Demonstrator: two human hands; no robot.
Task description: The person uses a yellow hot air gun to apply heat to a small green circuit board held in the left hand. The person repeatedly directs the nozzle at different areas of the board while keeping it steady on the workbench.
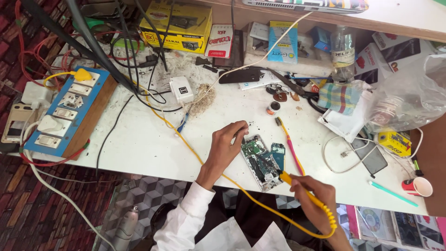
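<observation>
The opened phone (pixel 260 161) lies face-down near the front edge of the white worktop (pixel 148 144), its back off and the green board showing. The right hand (pixel 312 194) has its grip closed round a yellow soldering iron (pixel 304 193), tip resting on the lower end of the phone. The left hand (pixel 226 145) pinches down at the phone's top corner, fingers curled shut on something too small to make out. A yellow cord (pixel 186 142) runs from the iron across the worktop.

Just right of the phone there's a toothbrush (pixel 290 146) with a pink and yellow handle. Further back it's pretty cluttered: a white charger plug (pixel 181 89), a checked cloth (pixel 340 97), a clear plastic bottle (pixel 343 46), a yellow box (pixel 179 25) and a crumpled plastic bag (pixel 409 97). On the left end sits a blue switchboard (pixel 69 114) with sockets and a tangle of wires. A small red cup (pixel 418 186) stands at the right corner. The floor (pixel 28 204) below is dark reddish patterned tile.
</observation>
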